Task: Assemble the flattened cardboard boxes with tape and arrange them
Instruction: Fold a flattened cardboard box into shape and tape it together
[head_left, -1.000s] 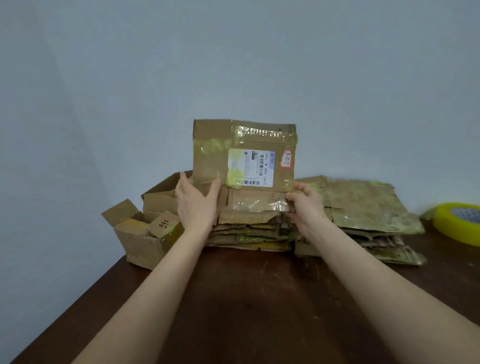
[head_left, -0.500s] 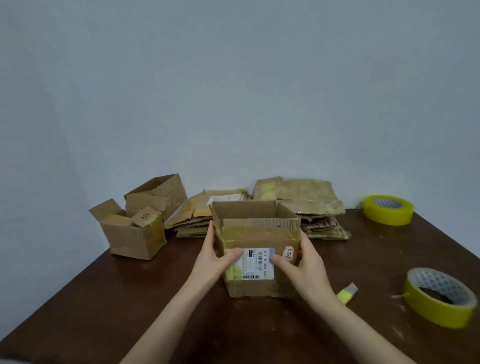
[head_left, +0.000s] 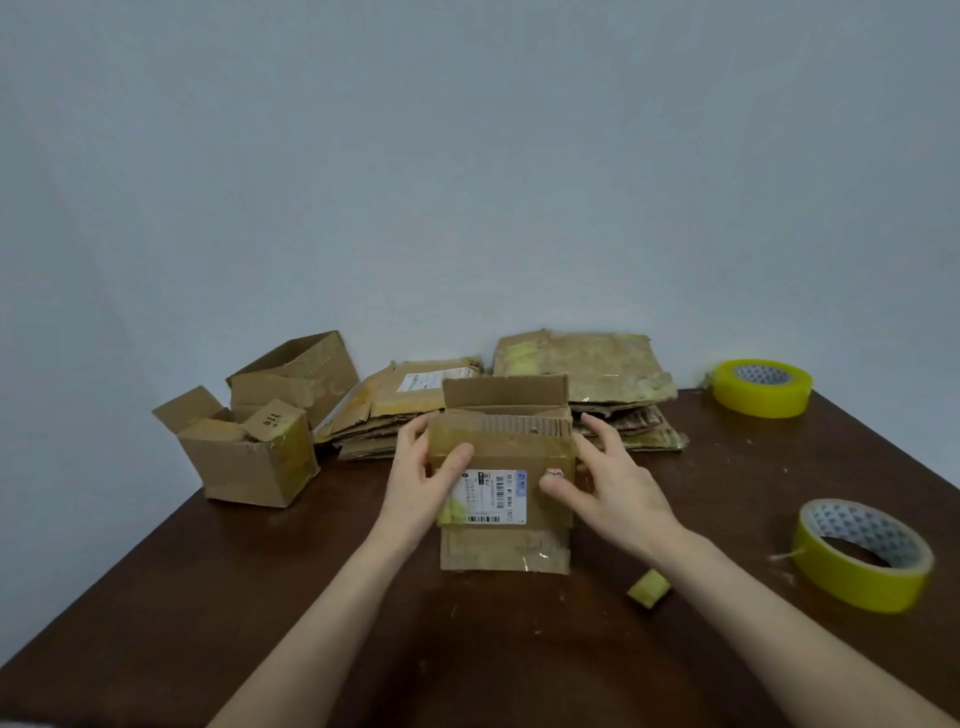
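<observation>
A small cardboard box (head_left: 506, 540) with a white shipping label stands opened up in the middle of the dark table (head_left: 208, 597), its flaps up. My left hand (head_left: 421, 478) grips its left side, thumb across the front panel. My right hand (head_left: 605, 486) holds the right side, thumb pressed on the front near a small red sticker. Two piles of flattened boxes lie behind it: one at the back middle (head_left: 395, 402), one at the back right (head_left: 597, 374). A yellow tape roll (head_left: 862, 556) lies at the right and another (head_left: 761, 387) at the back right.
Two assembled open boxes stand at the back left, a small one (head_left: 249, 457) in front of a larger one (head_left: 306, 374). A small yellow scrap (head_left: 649, 587) lies near my right forearm. The wall runs close behind the piles.
The flat box I held upright over the piles has come toward me and been opened into a box shape on the table. Both hands stayed on its sides.
</observation>
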